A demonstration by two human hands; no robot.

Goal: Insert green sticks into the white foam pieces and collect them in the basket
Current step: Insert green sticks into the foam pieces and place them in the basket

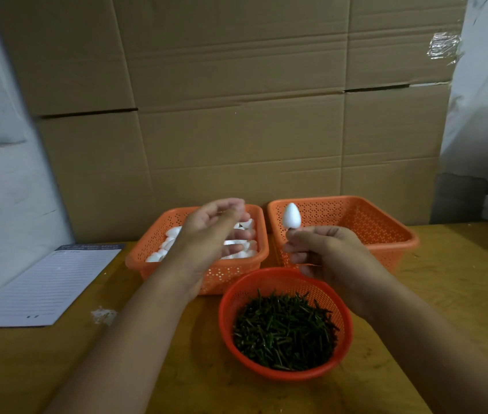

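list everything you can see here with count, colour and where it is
left basket: one, orange, back left of the table, holds loose foam pieces
foam pieces: many, white, in the left basket
right basket: one, orange, back right of the table, nothing visible inside
round basket: one, red-orange, front centre of the table
sticks: many, dark green, piled in the round basket
held foam piece: one, white, egg-shaped, upright above the right hand
notepad: one, white lined, left of the table
crumbs: small white patch, beside the notepad
table: one, yellow-brown wood
cardboard boxes: several, brown, stacked behind the table
left hand: over the left basket, fingers loosely curled, blurred
right hand: pinches the held foam piece from below
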